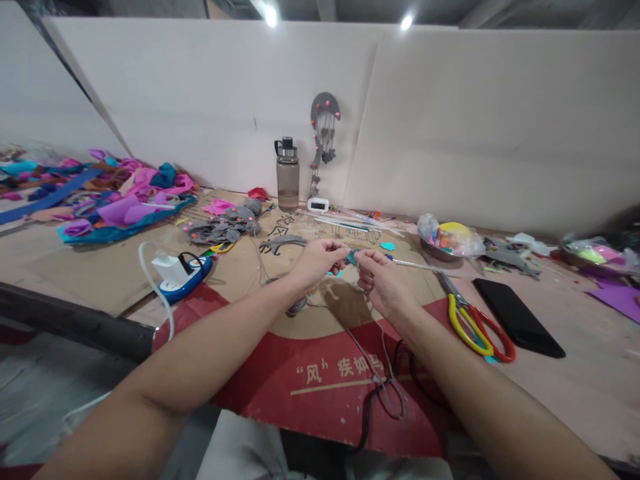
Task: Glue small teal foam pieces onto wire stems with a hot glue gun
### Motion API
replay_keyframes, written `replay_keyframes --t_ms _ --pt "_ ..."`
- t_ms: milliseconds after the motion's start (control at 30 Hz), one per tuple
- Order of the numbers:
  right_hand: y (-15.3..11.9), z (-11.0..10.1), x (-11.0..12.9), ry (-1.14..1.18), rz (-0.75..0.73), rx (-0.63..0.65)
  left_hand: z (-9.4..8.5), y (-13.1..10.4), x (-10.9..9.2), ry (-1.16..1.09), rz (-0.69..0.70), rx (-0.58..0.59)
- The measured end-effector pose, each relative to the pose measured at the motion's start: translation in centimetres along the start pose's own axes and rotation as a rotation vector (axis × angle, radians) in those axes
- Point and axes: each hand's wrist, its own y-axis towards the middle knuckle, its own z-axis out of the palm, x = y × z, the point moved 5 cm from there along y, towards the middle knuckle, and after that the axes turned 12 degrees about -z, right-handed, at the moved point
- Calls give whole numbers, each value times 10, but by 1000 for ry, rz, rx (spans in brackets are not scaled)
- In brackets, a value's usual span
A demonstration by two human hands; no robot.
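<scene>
Above the middle of the cardboard, my left hand point(320, 261) and my right hand point(379, 275) meet with fingertips pinched. Between them is a small dark teal piece point(352, 257), which looks like felt; its shape is mostly covered by the fingers. Thin grey cord point(360, 347) runs below my hands and loops over the red printed part of the cardboard. A grey cord bundle point(297, 307) lies under my left forearm. Just behind my left hand rests a curved grey piece point(286, 241). A bright teal cutout point(387, 246) lies beyond my right hand.
Scissors point(473, 323) with yellow and red handles and a black phone point(520, 317) lie at right. A bottle point(288, 177) stands by the wall near a hanging grey moon ornament point(325, 107). Left are a blue power strip point(185, 280) and colourful felt scraps point(130, 207).
</scene>
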Motion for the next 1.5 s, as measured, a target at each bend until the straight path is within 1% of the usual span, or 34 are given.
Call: replay_keyframes --t_ms 133,267,400,533,700,800,900,967,1067,1133,1300,1400,1467,1500 --pt "1 -1 -1 -20 16 -1 2 1 1 14 10 14" --pt "1 -3 0 -68 7 -4 4 5 7 -20 11 79" --pt "2 -8 4 -131 -43 -28 5 10 14 -69 -75 153" --pt "3 -12 4 -216 -82 -42 6 12 15 -110 -129 197" --pt "4 -13 2 -361 -176 -28 2 11 13 -65 -160 135" --pt "5 -11 1 -427 -208 4 -1 12 12 -52 -144 98" --pt "5 -8 -1 -393 -207 64 -7 16 12 -34 -92 56" --pt "4 -5 -3 -341 -184 103 -13 21 12 -3 -59 4" --pt "3 0 -6 -305 -149 168 -23 24 8 46 26 -82" --pt "3 1 -8 -317 -149 206 -27 23 4 46 59 -110" --pt "8 -4 -10 -462 -212 250 -33 22 -2 -33 74 -121" --pt "9 -4 -11 -614 -253 332 -37 28 0 -94 86 -97" --pt "9 -3 -12 -700 -277 410 -41 34 2 -124 99 -88" --pt "10 -3 -11 -732 -293 428 -45 37 2 -142 108 -89"
